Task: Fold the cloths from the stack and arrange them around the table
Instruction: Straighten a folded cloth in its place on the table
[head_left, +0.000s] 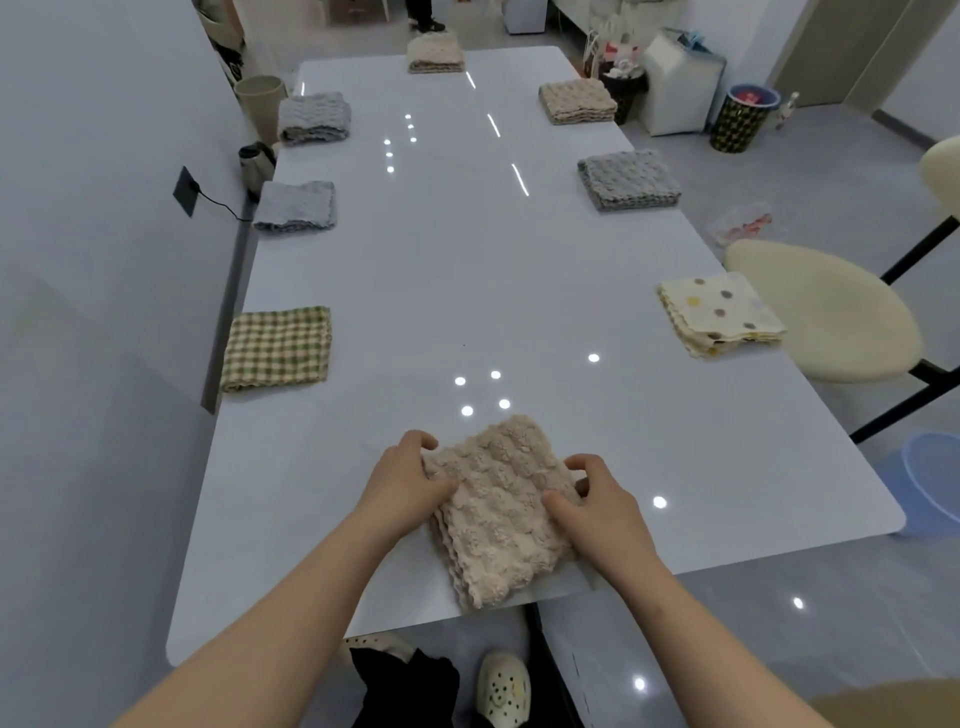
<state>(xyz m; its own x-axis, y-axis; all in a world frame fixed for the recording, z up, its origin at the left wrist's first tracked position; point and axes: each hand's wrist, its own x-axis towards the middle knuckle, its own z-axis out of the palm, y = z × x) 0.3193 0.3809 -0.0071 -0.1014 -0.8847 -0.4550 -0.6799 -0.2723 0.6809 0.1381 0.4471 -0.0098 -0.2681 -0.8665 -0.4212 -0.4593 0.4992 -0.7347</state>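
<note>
A folded beige fluffy cloth (498, 514) lies at the near edge of the white table (447, 270), its near corner hanging slightly over the edge. My left hand (402, 478) grips its left side with curled fingers and the thumb on top. My right hand (597, 499) pinches its right side. Folded cloths lie along the table's edges: a green checked cloth (278, 347), two grey ones (296, 206) (314, 118) on the left, a beige one (435, 52) at the far end, a beige cloth (576, 101), a grey cloth (628, 179) and a dotted cream cloth (722, 314) on the right.
A cream stool (826, 317) stands against the table's right side, with another (940, 171) behind it. A wall runs close along the left side, with a kettle (254, 161) and a bin (260, 98) there. Bins and boxes stand at the far right. My feet show under the table.
</note>
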